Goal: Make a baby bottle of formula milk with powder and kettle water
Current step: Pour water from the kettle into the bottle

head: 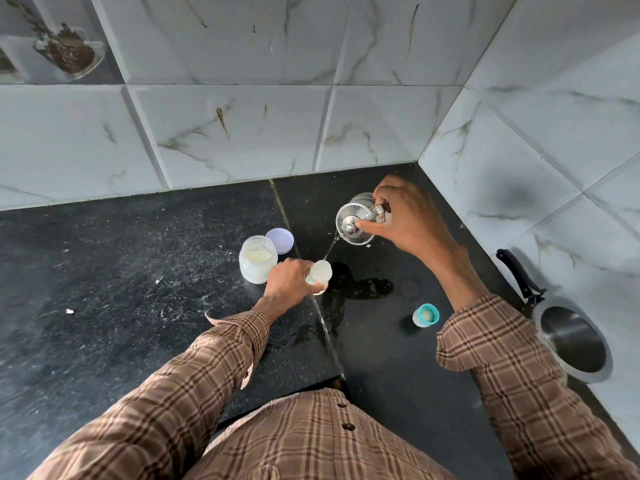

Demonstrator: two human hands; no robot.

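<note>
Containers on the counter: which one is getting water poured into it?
The baby bottle in the left hand: the kettle streams into it. The powder jar and teal-ringed cap stand untouched.

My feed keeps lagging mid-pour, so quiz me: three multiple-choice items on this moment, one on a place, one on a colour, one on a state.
1. The powder jar stands where?
A. left of the baby bottle
B. beside the saucepan
C. against the wall

2. The bottle cap's ring is?
A. red
B. teal
C. black

3. The steel kettle is?
A. standing upright
B. tilted, pouring
C. lying empty

A: the jar stands just beyond the left hand.
B: teal rim shows.
B: the right hand tips it, and a stream reaches the bottle.
</note>
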